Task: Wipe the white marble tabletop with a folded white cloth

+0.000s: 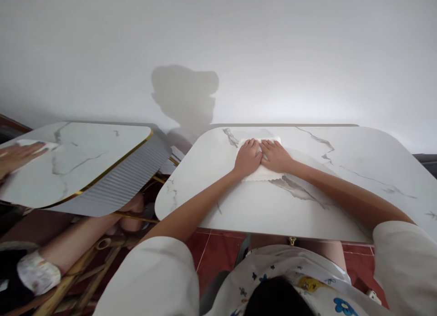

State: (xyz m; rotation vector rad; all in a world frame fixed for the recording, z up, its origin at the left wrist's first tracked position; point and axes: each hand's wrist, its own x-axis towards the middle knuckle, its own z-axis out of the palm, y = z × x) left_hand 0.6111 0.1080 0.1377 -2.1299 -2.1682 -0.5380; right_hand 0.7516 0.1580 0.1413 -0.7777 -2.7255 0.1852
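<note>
Both of my arms reach forward over a white marble-patterned table (211,197). My left hand (248,157) lies flat on a white cloth (262,174), fingers stretched out and pointing away from me. Beside it, my right hand (276,156) presses flat on the same cloth, its fingers angled toward the left hand. The two hands touch or nearly touch at the thumbs. The cloth is spread on the tabletop left of the middle, toward the far edge, and its centre is hidden under my hands.
A pale wall (290,56) stands behind the table. To the left is a second marble-patterned table (92,147) with a gold edge, where another person's hand (20,157) rests on a white cloth. A bamboo chair (85,279) stands at lower left, above red floor tiles (218,257).
</note>
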